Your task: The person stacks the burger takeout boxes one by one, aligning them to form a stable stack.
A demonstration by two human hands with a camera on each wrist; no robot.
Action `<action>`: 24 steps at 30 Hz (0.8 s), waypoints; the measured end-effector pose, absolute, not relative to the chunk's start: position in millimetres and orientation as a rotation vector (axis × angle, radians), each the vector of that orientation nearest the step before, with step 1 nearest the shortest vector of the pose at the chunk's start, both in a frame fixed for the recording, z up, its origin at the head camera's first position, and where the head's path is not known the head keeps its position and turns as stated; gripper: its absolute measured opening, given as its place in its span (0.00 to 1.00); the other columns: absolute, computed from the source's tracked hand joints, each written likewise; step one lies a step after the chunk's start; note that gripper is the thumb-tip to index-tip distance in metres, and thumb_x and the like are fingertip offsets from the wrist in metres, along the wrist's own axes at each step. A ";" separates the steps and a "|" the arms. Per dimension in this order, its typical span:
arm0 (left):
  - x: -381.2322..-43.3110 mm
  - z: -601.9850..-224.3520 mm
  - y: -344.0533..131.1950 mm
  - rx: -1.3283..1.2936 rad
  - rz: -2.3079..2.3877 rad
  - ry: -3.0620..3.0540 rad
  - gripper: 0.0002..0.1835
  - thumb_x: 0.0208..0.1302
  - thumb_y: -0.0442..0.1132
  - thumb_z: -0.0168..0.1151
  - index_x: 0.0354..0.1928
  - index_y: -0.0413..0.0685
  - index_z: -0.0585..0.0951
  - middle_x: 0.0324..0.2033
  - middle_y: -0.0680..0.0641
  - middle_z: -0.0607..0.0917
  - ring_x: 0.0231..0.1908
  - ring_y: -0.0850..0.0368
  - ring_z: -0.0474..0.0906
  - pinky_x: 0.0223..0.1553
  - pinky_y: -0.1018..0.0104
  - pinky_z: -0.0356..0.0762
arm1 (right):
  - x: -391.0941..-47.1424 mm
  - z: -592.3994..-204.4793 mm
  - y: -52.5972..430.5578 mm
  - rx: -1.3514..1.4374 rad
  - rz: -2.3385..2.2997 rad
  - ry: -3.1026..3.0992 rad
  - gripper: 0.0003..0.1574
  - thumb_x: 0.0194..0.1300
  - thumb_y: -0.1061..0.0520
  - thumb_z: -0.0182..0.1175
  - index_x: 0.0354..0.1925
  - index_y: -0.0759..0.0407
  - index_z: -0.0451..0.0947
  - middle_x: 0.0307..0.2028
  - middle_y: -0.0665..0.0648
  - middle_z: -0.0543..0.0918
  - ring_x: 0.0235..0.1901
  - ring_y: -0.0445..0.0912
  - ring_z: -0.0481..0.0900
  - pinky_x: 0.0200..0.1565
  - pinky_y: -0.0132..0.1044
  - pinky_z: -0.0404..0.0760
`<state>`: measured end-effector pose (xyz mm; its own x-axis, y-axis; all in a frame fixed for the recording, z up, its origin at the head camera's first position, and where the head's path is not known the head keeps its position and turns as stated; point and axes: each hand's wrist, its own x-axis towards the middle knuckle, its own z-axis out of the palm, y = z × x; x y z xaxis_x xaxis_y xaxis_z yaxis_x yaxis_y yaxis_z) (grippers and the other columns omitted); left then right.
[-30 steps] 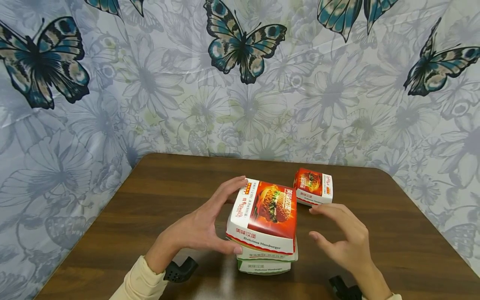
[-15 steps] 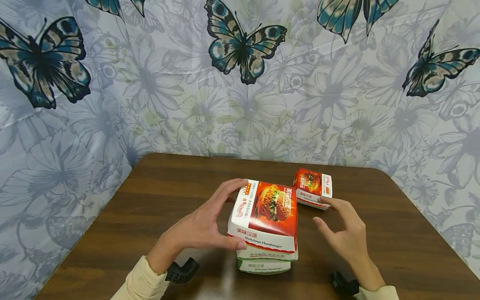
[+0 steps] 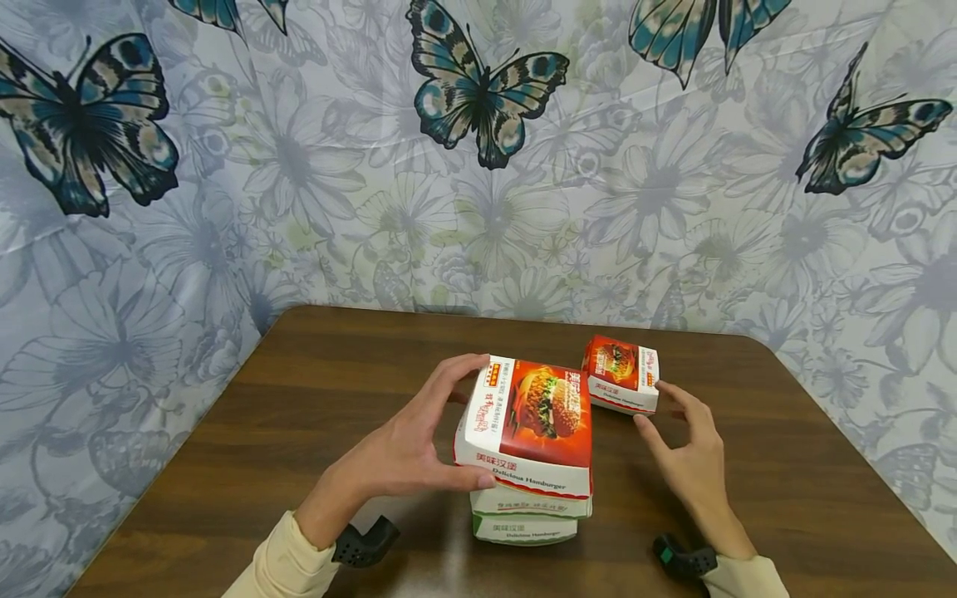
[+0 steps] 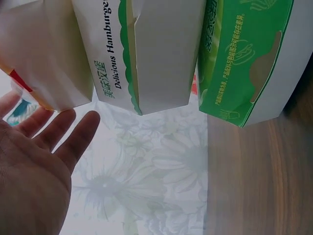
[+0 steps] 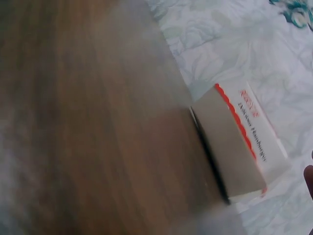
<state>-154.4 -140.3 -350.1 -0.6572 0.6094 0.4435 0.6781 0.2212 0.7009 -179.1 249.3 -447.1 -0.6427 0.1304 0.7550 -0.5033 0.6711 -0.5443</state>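
Note:
A stack of three hamburger boxes stands near the middle of the table. On top is a red-and-white box (image 3: 523,423); below it are a middle green-trimmed box (image 4: 146,54) and a bottom green box (image 4: 244,63). My left hand (image 3: 396,448) holds the top box from its left side, thumb at the front and fingers toward the back edge. Behind and right of the stack sits a smaller red hamburger box (image 3: 622,374). My right hand (image 3: 691,457) is at its right front corner, thumb and forefinger spread; whether they touch it is unclear. In the right wrist view only a fingertip (image 5: 309,178) shows.
The brown wooden table (image 3: 336,357) has a rounded back edge. Behind it hangs a floral cloth (image 3: 493,232) with butterflies. A black wrist device (image 3: 364,541) is on the left wrist, and another wrist device (image 3: 684,558) is on the right.
My right hand has moved right and slightly back, from the front of the small box to its right corner. The left hand stays at the top box with little change.

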 end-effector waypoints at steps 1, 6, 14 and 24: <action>-154.4 -350.4 -139.9 -1.257 -1.442 -2.399 0.61 0.50 0.49 0.83 0.80 0.68 0.50 0.73 0.58 0.59 0.61 0.55 0.69 0.60 0.52 0.76 | -180.8 -449.2 250.5 0.273 0.987 -2.070 0.41 0.54 0.66 0.75 0.67 0.57 0.77 0.56 0.64 0.81 0.54 0.40 0.74 0.56 0.22 0.68; -154.4 -351.1 -137.4 -1.224 -1.463 -2.405 0.61 0.52 0.49 0.82 0.80 0.70 0.49 0.73 0.59 0.57 0.62 0.56 0.68 0.60 0.53 0.76 | -187.9 -456.7 256.0 0.207 1.019 -2.101 0.45 0.55 0.65 0.75 0.70 0.58 0.73 0.60 0.63 0.79 0.57 0.33 0.70 0.56 0.22 0.68; -154.1 -353.1 -133.8 -1.234 -1.450 -2.372 0.61 0.51 0.48 0.82 0.80 0.67 0.50 0.75 0.58 0.55 0.63 0.54 0.66 0.61 0.52 0.75 | -196.6 -460.8 263.6 0.062 1.058 -2.232 0.49 0.60 0.58 0.75 0.74 0.61 0.65 0.68 0.63 0.72 0.61 0.52 0.72 0.56 0.15 0.63; -155.4 -356.0 -132.3 -1.263 -1.405 -2.349 0.68 0.43 0.48 0.85 0.81 0.63 0.47 0.78 0.55 0.50 0.69 0.55 0.59 0.61 0.55 0.73 | -203.2 -460.9 269.0 -0.021 1.139 -2.461 0.58 0.67 0.45 0.71 0.81 0.60 0.49 0.76 0.67 0.61 0.73 0.64 0.62 0.69 0.54 0.69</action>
<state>-155.4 -132.3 -356.0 -0.6423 0.5911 0.4878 0.7095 0.2179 0.6702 -203.2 269.0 -460.9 -0.9091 0.1880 0.3718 -0.1617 0.6633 -0.7307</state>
